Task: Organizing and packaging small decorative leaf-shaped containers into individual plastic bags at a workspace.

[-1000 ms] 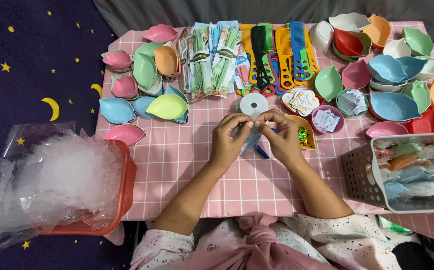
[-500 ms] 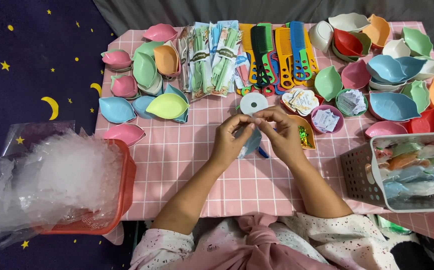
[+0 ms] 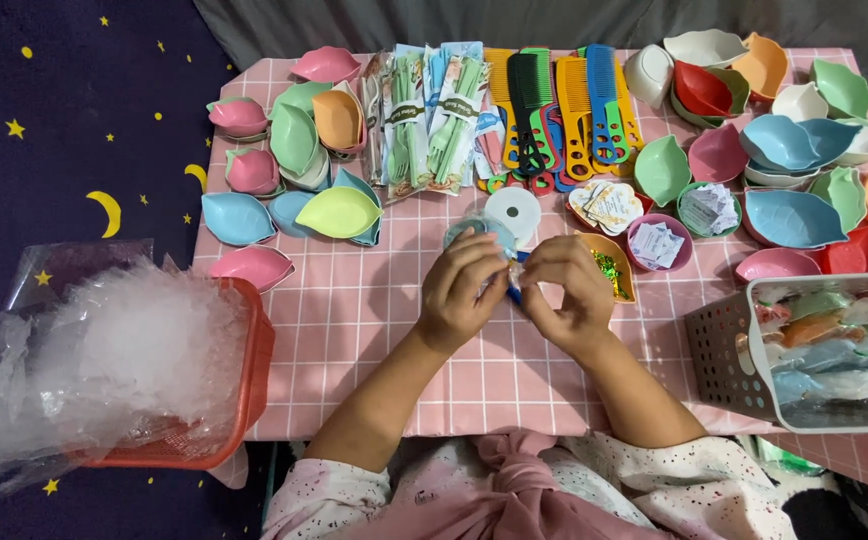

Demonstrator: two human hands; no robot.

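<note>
Both hands are pinching 1 small blue item wrapped in clear film [image 3: 510,283], just below the white tape roll [image 3: 512,210]; the left hand [image 3: 461,292] and right hand [image 3: 566,290] are closing narrowly around it. It is looking light, crinkly and slippery, best gripped at its edges.

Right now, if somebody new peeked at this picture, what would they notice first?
Probably the two hands, the left hand and right hand, pinched together over a small blue packet in the middle of the pink checked table. Around them sit colourful leaf-shaped dishes and a row of bright combs at the back. At the left, an orange basket overflows with clear plastic bags.
</note>
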